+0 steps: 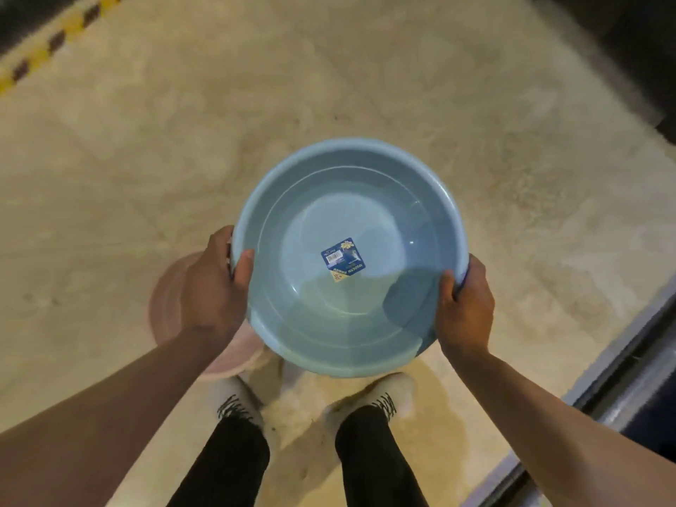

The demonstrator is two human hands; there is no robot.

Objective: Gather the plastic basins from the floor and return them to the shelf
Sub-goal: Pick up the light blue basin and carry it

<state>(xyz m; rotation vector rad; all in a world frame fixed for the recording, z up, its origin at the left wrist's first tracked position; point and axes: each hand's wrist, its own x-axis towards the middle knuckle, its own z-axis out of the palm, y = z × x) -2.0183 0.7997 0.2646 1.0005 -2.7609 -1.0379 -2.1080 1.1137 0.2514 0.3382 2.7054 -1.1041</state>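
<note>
A round blue basin (pixel 351 258) sits in the middle of the frame, held up off the floor (pixel 146 159) and open side up, with a small label (pixel 343 259) stuck to its inner bottom. It looks like thin moulded plastic: probably light, fairly stiff at the rolled rim but likely to flex in the wall, and smooth enough to slip if pinched only by the side. The rim is the sensible place to take it, at two opposite points, which is how it is held now.

The left hand (pixel 216 287) grips the rim at the basin's left edge, thumb hooked over the lip and inside, the other fingers curled under and out of sight. The right hand (pixel 464 309) does the same at the lower right edge, thumb on the inner lip, fingers wrapped below. Both are closed firmly on the basin.

A pink basin (pixel 172 298) lies on the floor at lower left of centre, partly hidden behind the left hand and the blue one. No shelf can be made out with certainty; a dark metal edge (pixel 629 367) runs along the lower right.
</note>
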